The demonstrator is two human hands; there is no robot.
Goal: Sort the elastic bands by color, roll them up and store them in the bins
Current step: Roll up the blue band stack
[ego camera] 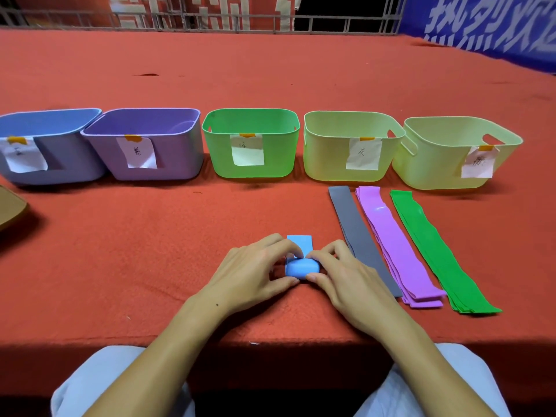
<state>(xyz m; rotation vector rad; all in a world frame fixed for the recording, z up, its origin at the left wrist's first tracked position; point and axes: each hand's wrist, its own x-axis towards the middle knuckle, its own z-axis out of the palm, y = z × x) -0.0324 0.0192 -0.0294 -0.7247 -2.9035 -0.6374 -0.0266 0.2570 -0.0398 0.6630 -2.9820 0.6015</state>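
Note:
A light blue elastic band (301,267) lies on the red table near the front edge, mostly rolled into a thick roll, with a short flat tail pointing away from me. My left hand (255,272) grips the roll's left end between fingers and thumb. My right hand (340,275) grips its right end the same way. To the right lie a grey band (358,233), a stack of purple bands (391,245) and a stack of green bands (433,251), all flat and side by side.
Five labelled bins stand in a row behind: blue (69,145), purple (180,145), green (282,152) and two pale yellow ones (328,158) (436,164). A brown object (12,206) pokes in at the left edge. My knees show below the table's front edge.

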